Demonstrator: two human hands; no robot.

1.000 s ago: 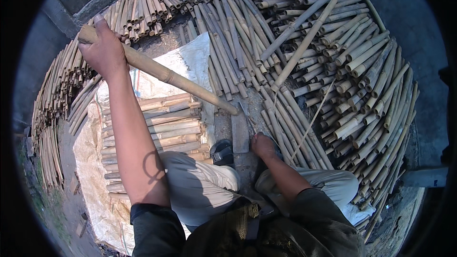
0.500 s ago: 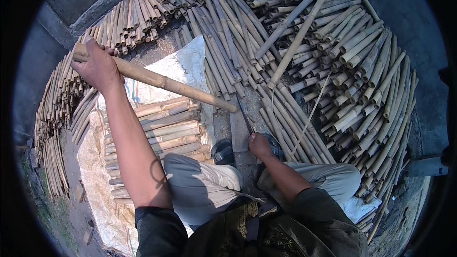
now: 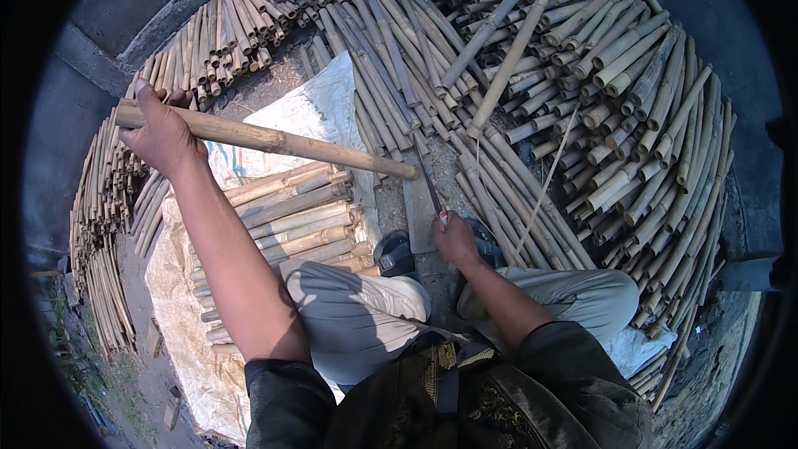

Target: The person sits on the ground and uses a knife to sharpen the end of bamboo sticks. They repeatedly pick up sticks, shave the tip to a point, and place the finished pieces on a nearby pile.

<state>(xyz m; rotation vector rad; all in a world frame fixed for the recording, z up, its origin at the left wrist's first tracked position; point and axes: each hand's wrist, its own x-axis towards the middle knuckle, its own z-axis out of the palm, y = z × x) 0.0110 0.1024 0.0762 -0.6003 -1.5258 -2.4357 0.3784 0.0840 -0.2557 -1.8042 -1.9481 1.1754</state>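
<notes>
1. Left hand (image 3: 164, 133) grips a bamboo pole (image 3: 283, 143) slanting above the white sheet (image 3: 320, 104), its end past the sheet's right edge.
2. Right hand (image 3: 455, 241), right of the sheet, wraps a knife (image 3: 430, 185) by its handle.
3. Bamboo pieces (image 3: 303, 220) lie rowed on the sheet.
4. A large bamboo pile (image 3: 632, 75) crowds the sheet's far right.

Right-hand fingers (image 3: 443, 237) hide most of a knife handle (image 3: 444, 217); the left forearm (image 3: 233, 249) covers part of a bamboo row (image 3: 303, 223); stacked poles (image 3: 615, 75) run past the upper edge.
</notes>
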